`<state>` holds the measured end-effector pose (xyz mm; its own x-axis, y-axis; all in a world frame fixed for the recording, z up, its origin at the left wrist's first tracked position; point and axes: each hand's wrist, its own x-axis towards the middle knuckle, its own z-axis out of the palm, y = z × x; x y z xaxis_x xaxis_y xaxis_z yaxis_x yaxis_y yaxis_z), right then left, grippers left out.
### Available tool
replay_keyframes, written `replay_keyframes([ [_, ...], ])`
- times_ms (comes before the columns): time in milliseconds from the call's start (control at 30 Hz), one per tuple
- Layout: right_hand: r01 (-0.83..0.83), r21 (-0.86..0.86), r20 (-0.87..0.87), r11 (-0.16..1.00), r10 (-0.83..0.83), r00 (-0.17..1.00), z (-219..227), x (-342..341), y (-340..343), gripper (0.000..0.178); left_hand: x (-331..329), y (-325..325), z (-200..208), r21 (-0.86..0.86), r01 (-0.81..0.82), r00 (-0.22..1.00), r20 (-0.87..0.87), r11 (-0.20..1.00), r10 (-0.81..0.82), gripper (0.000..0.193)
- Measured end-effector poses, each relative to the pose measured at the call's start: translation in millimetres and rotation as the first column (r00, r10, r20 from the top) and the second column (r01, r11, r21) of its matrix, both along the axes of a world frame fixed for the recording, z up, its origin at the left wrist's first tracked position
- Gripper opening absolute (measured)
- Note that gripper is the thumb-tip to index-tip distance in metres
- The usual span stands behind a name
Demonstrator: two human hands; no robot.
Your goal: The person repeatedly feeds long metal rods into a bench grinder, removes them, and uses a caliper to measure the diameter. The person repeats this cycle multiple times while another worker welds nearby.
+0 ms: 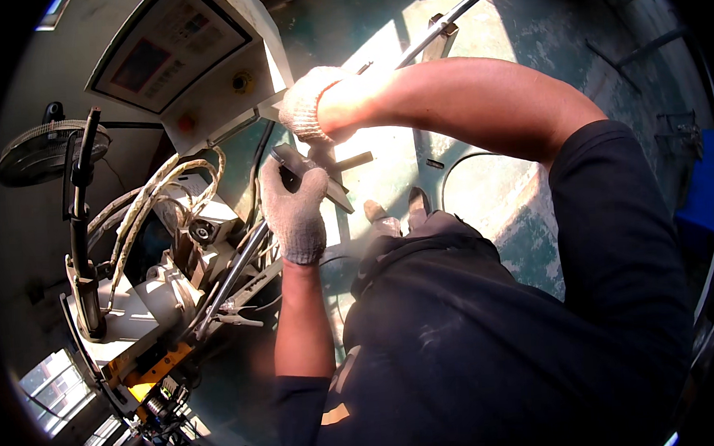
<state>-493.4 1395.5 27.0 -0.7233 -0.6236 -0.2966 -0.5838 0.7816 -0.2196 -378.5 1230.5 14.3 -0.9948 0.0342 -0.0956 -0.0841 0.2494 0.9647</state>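
Note:
My left hand [296,218], in a pale knit work glove, has its thumb and fingers curled around the upper end of a dark, flat metal piece [338,196]. That piece slants down to the right, and a small dark gap shows between thumb and fingers. Beyond it my right hand [306,104], gloved the same way, lies near the lower corner of a control box [257,79]. Its fingers are turned away and hidden, so I cannot see what they hold. A narrow metal bar [354,161] juts out just below the right wrist.
Left of my hands stands a machine with looped, pale-sleeved cables [142,206] and a clamp [237,316]. A fan [51,154] is farther left. A long metal tube [451,16] slopes across the far side. A thin dark cable [445,178] curves over the sunlit floor near my shoes.

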Motion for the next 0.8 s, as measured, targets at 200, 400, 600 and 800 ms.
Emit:
replay_keyframes([
  [200, -0.097, -0.014, 0.006, 0.995, 0.097, 0.995, -21.6, -12.7, 11.2, 0.034, -1.4, 1.3, 4.4, -0.052, 0.025, 0.998, -0.056, 0.998, -0.028, 0.033],
  [400, -0.198, -0.096, -0.055, 0.975, 0.194, 0.979, -40.9, -19.1, 21.1, 0.035, -2.4, 0.6, 4.9, -0.086, 0.042, 0.996, -0.072, 0.995, -0.048, 0.032],
  [600, -0.108, -0.189, -0.008, 0.976, 0.109, 0.994, -43.2, -18.2, 24.7, 0.037, -2.1, -4.0, -2.3, -0.174, 0.068, 0.989, -0.118, 0.982, -0.089, 0.036],
  [800, 0.007, -0.392, 0.132, 0.920, 0.048, 0.990, -50.8, -27.5, 28.5, 0.038, -2.0, -2.7, -2.2, -0.196, 0.076, 0.984, -0.142, 0.978, -0.105, 0.037],
])
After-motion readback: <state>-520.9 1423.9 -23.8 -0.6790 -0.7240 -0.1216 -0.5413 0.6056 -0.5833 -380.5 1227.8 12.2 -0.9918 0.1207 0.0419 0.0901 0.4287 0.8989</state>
